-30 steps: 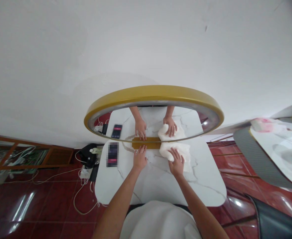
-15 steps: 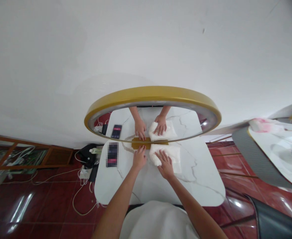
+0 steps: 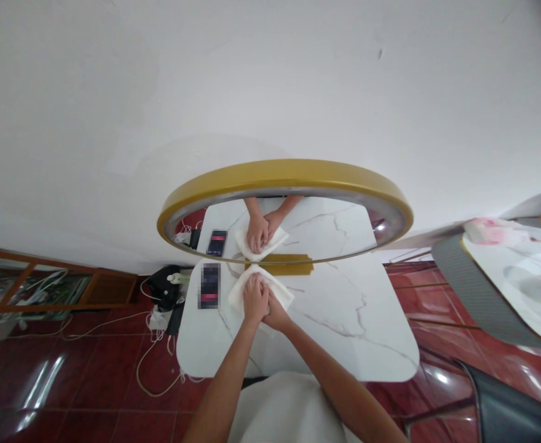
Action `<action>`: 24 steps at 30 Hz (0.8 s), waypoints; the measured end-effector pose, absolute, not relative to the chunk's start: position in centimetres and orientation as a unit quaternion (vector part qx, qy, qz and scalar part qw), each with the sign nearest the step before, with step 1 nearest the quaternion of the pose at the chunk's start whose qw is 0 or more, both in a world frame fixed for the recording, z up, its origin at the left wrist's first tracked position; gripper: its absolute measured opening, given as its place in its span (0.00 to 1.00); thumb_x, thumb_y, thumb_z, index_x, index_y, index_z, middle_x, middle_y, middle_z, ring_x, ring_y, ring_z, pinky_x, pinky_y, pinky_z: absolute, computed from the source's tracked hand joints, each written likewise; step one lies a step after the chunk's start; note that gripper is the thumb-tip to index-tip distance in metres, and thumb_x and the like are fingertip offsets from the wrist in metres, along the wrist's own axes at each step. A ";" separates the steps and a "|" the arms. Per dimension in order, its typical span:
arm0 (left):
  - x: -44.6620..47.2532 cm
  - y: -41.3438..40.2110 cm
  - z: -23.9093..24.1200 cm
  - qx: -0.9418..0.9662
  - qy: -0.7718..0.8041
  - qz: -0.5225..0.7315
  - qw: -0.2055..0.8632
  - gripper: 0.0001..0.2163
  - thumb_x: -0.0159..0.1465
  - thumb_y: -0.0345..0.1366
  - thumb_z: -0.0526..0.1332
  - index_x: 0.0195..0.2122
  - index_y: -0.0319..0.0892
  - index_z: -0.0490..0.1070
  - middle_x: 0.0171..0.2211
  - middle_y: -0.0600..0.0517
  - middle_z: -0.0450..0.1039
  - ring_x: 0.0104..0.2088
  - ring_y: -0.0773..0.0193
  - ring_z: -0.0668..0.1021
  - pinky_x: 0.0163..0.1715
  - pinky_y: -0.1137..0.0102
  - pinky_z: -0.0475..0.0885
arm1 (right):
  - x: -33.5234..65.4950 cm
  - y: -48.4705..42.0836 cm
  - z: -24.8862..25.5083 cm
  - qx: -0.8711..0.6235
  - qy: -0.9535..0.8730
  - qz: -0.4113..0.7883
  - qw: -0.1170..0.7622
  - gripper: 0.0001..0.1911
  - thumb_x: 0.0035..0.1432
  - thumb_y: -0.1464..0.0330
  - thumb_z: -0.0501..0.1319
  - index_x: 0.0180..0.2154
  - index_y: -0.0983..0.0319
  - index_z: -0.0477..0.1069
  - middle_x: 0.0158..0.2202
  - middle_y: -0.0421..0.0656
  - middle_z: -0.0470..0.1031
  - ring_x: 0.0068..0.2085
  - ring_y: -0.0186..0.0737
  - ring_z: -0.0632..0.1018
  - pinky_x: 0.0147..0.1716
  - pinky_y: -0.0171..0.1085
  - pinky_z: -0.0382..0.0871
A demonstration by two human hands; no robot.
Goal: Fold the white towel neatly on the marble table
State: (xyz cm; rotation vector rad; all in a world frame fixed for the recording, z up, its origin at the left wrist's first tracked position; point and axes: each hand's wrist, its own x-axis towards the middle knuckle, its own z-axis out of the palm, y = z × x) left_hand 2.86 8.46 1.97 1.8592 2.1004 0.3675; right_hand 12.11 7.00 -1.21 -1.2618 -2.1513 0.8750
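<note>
A folded white cloth (image 3: 282, 294) lies on the white marble-look table (image 3: 372, 344), just in front of the mirror's gold base (image 3: 291, 268). My left hand (image 3: 254, 298) presses on the cloth with its fingers bent. My right hand (image 3: 276, 312) is right against it, also gripping the cloth, its fingertips partly hidden by the left hand. Both hands and the cloth show again in the round gold-rimmed mirror (image 3: 335, 224).
A phone (image 3: 209, 286) with a blurred screen lies on the table's left side. White cables (image 3: 148, 369) and a black bag (image 3: 164, 288) are on the floor at left. A black chair (image 3: 505, 400) stands at lower right, near a second table (image 3: 492, 252).
The cloth has slid left under my right hand and turned. My right hand has come over to meet the left, which has shifted from the mirror base onto the cloth.
</note>
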 end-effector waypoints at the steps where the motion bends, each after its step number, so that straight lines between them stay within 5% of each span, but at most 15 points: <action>1: 2.7 8.7 1.8 0.650 0.733 0.122 0.159 0.20 0.65 0.37 0.49 0.58 0.40 0.58 0.58 0.45 0.59 0.59 0.58 0.61 0.58 0.63 0.57 | 12.6 7.0 -1.3 -0.478 -0.781 0.319 0.244 0.32 0.51 0.64 0.57 0.58 0.60 0.58 0.59 0.45 0.61 0.59 0.44 0.62 0.56 0.42 0.59; 4: 2.4 8.9 1.1 0.657 0.729 0.111 0.154 0.24 0.64 0.40 0.50 0.61 0.40 0.53 0.60 0.44 0.55 0.61 0.55 0.57 0.59 0.59 0.55 | 14.7 7.1 -1.3 -0.537 -0.752 0.299 0.238 0.22 0.56 0.69 0.50 0.52 0.58 0.65 0.53 0.45 0.68 0.54 0.41 0.67 0.54 0.42 0.61; 8: 2.3 8.4 0.3 0.670 0.724 0.088 0.137 0.28 0.64 0.41 0.51 0.63 0.42 0.46 0.63 0.45 0.49 0.64 0.52 0.49 0.60 0.56 0.53 | 17.7 7.8 -1.2 -0.622 -0.719 0.233 0.204 0.26 0.57 0.70 0.48 0.58 0.61 0.57 0.60 0.49 0.58 0.59 0.48 0.59 0.56 0.48 0.54; 12: 1.8 8.4 -0.2 0.681 0.720 0.072 0.113 0.28 0.64 0.41 0.50 0.64 0.44 0.45 0.64 0.47 0.48 0.65 0.52 0.47 0.60 0.57 0.52 | 19.6 8.6 -1.4 -0.639 -0.750 0.149 0.082 0.32 0.56 0.67 0.51 0.62 0.57 0.49 0.65 0.43 0.46 0.64 0.46 0.49 0.58 0.49 0.48; 24: -1.5 10.3 -0.4 0.658 0.744 0.039 0.106 0.29 0.62 0.39 0.52 0.63 0.38 0.49 0.64 0.45 0.49 0.64 0.52 0.50 0.60 0.59 0.51 | 20.0 8.4 -2.2 -0.637 -0.754 0.153 0.049 0.36 0.56 0.66 0.52 0.64 0.52 0.41 0.66 0.39 0.40 0.65 0.45 0.45 0.59 0.52 0.46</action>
